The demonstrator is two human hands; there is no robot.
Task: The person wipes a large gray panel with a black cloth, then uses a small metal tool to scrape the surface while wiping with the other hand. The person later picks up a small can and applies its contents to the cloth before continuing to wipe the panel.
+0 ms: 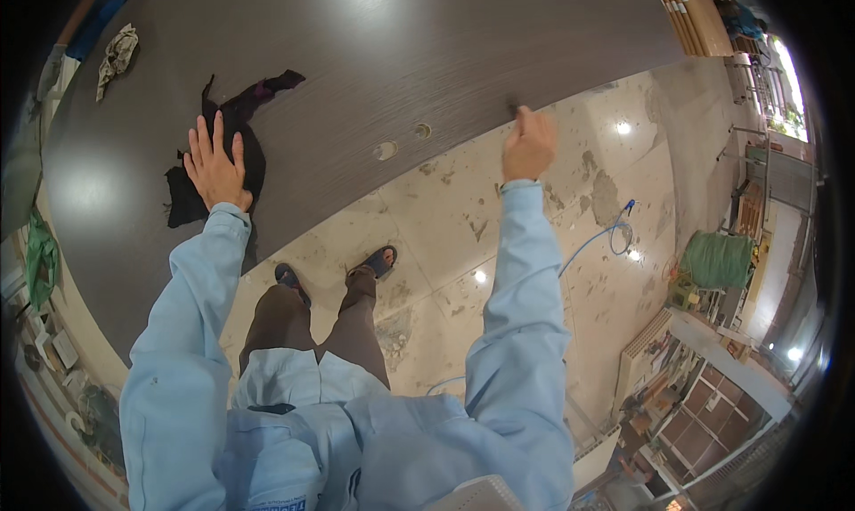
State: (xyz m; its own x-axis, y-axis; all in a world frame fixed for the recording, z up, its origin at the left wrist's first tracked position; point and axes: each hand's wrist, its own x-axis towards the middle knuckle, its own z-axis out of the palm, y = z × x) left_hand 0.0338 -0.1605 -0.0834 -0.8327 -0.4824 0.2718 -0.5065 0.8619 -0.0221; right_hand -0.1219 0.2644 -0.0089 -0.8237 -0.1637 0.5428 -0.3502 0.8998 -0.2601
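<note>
A broad dark grey-brown wood-grain panel (pixel 356 65) lies in front of me. My left hand (pixel 213 165) rests on a crumpled black cloth (pixel 252 155) on the panel's left part, its fingers stretched out and apart. Over the panel's near edge, further right, my right hand (pixel 529 146) is closed. A small dark blurred spot shows at its fingertips; whether it is a thing in the hand is not clear. Between the hands, two round holes (pixel 386 150) show near the panel's edge.
A crumpled patterned rag (pixel 118 61) lies at the panel's far left. Stacked boards (pixel 690 16) stand at the far right. On the stained tile floor runs a blue hose (pixel 588 241). A green roll (pixel 716 261) and shelving stand at the right; a green bag (pixel 41 260) hangs at left.
</note>
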